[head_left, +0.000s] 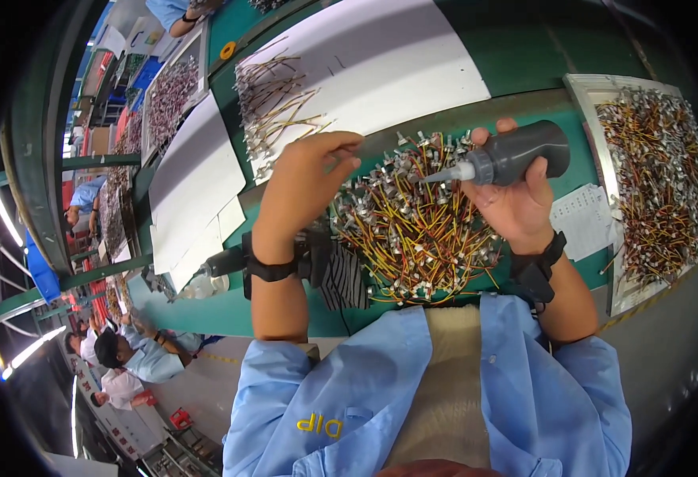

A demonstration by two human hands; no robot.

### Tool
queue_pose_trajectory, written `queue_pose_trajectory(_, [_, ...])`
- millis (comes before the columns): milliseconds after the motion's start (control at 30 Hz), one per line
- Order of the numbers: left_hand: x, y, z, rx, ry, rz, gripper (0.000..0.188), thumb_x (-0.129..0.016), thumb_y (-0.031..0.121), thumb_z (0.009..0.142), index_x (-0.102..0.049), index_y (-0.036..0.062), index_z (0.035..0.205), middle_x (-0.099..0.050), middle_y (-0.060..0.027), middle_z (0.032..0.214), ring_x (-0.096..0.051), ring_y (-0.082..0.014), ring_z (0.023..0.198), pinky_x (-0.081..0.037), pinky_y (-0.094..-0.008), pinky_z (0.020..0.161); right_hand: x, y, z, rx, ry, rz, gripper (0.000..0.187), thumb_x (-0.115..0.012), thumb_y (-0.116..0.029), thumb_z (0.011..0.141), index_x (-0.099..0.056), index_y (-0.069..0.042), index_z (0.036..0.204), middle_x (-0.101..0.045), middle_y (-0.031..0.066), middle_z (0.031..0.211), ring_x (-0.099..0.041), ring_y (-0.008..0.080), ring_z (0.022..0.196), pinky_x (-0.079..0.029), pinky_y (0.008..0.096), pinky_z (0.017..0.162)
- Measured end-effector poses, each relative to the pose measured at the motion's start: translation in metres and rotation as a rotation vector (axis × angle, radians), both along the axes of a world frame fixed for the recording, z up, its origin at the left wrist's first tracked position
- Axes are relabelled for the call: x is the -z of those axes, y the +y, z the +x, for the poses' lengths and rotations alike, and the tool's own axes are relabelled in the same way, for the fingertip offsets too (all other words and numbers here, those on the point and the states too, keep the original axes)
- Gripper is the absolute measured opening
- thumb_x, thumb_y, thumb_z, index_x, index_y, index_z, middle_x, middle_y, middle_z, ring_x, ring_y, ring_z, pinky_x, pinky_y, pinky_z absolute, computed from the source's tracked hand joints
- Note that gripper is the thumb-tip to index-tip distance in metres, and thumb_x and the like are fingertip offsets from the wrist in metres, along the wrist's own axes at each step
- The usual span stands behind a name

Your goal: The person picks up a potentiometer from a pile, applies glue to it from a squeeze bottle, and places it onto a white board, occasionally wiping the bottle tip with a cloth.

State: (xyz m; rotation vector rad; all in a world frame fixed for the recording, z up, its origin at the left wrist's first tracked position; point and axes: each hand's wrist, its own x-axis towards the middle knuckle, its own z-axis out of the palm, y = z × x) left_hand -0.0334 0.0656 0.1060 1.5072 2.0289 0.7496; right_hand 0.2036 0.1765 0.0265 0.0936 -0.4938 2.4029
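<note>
My right hand (514,203) is wrapped around a dark grey squeeze bottle (523,153), which lies nearly level across the fingers and palm. Its pale, tapered nozzle (444,173) points left over a large heap of wired connectors (416,230). The heap's wires are yellow, red and dark, with whitish and metallic ends. My left hand (305,179) hovers at the heap's upper left edge. Its thumb and index finger are bent with a gap between the tips, and nothing shows in them. The other left fingers are mostly hidden.
A framed tray (615,262) full of similar wired parts stands at right, beside a printed paper (583,221). White boards (380,60) lie beyond, with several wired parts (273,99) on one. Left are a dark-capped bottle (206,278) and co-workers (146,358).
</note>
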Motion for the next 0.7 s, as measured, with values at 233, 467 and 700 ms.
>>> queue_pose_trajectory(233, [0.044,0.044,-0.005,0.225,0.156,0.063,0.022,-0.067,0.003,0.080,-0.068,0.0029,0.102,-0.069,-0.0124,0.094,-0.067,-0.0238,0.085,-0.051,-0.0300,0.079,0.002,0.002,-0.002,-0.001,-0.003,-0.128,0.056,-0.063,-0.047,0.088,-0.042,-0.015,0.129,-0.052,0.0082,0.125,-0.052,0.0125,0.067,-0.042,0.0283,0.062])
queue_pose_trajectory(467, [0.061,0.056,-0.005,0.331,0.144,-0.028,0.019,-0.066,0.003,0.080,-0.066,0.0017,0.098,-0.065,-0.0126,0.100,-0.065,-0.0249,0.082,-0.051,-0.0317,0.075,-0.002,0.001,-0.004,0.037,-0.063,-0.105,0.053,-0.061,-0.046,0.089,-0.043,-0.014,0.128,-0.053,0.0084,0.124,-0.051,0.0127,0.065,-0.041,0.0277,0.060])
queue_pose_trajectory(700, [-0.008,-0.008,0.009,-0.047,0.141,0.334,0.016,-0.066,-0.001,0.080,-0.065,0.0001,0.096,-0.065,-0.0130,0.103,-0.066,-0.0253,0.087,-0.054,-0.0327,0.076,0.001,0.007,0.002,0.037,0.020,-0.129,0.051,-0.060,-0.044,0.090,-0.043,-0.014,0.127,-0.052,0.0074,0.124,-0.051,0.0119,0.065,-0.041,0.0275,0.061])
